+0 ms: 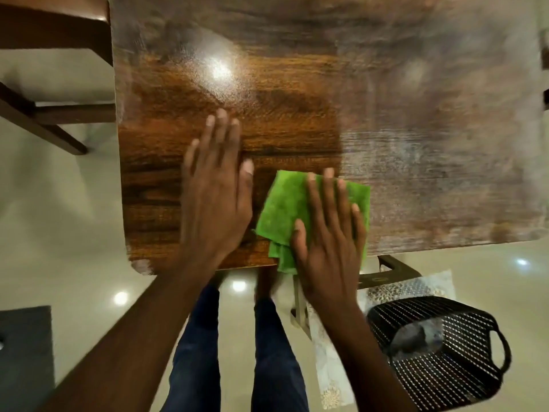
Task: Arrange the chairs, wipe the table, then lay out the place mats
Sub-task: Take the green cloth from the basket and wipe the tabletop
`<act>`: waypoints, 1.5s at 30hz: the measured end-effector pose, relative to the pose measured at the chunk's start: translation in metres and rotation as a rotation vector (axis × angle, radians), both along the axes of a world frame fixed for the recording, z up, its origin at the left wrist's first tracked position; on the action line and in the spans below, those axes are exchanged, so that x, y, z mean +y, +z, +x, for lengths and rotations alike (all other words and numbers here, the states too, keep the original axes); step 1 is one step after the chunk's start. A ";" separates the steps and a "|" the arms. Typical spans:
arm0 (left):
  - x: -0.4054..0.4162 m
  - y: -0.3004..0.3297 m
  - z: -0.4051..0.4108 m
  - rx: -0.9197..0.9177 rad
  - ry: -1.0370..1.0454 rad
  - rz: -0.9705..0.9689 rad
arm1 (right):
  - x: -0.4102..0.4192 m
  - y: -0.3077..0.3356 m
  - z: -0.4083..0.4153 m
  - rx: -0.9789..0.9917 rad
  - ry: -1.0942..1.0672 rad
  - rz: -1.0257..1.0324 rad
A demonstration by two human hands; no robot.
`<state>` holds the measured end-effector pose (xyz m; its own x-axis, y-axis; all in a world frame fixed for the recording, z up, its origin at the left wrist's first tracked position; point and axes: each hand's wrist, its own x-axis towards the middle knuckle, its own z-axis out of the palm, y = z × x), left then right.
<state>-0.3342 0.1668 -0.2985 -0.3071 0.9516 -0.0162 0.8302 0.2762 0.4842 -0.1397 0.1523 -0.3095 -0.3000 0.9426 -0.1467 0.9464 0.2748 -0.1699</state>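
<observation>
Wiping is the step now. Both hands are flat and open: the right hand [328, 233] presses the green cloth [285, 209] low in the middle of the counter [416, 129], the left hand [215, 185] beside it. Next, the dusty right side needs wiping.

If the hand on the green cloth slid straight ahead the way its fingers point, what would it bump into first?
Probably nothing. The right hand presses flat on the folded green cloth, and ahead lies only the dusty, hazy part of the brown wooden table, up to the picture's top edge.
</observation>
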 end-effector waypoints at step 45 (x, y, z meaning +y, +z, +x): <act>0.004 -0.025 0.024 0.203 -0.088 -0.076 | 0.107 -0.001 0.054 -0.010 0.094 0.095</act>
